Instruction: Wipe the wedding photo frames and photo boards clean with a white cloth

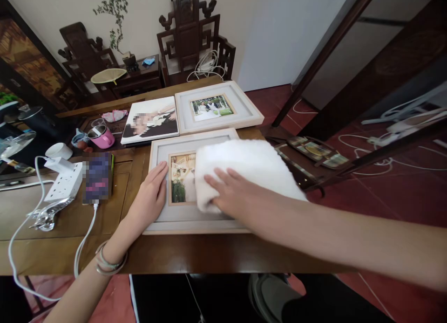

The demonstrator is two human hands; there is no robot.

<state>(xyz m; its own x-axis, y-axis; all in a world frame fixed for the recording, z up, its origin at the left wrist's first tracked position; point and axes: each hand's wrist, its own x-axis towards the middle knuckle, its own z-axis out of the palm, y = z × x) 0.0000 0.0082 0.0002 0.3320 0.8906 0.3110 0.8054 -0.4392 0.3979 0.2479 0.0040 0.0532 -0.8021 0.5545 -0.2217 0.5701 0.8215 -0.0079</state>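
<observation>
A light wooden picture frame point(157, 223) lies flat near the table's front edge, with a small photo point(179, 190) at its centre. My left hand point(148, 197) rests flat on the frame's left side, fingers stretched out. Under my right hand point(232, 190) is a fluffy white cloth point(251, 162), which covers the right part of the frame and some of the photo. The right fingers press on the cloth, with the thumb tucked at its folded lower edge. Behind lie a second picture frame point(244, 120) and a photo panel point(153, 115).
On the wooden table point(209, 253) at left are a phone point(98, 178) on a white cable, a power strip point(64, 185), a pink mug point(103, 136) and a white cup point(59, 150). Carved chairs point(186, 29) stand behind. Dark wooden bars point(324, 57) rise at right.
</observation>
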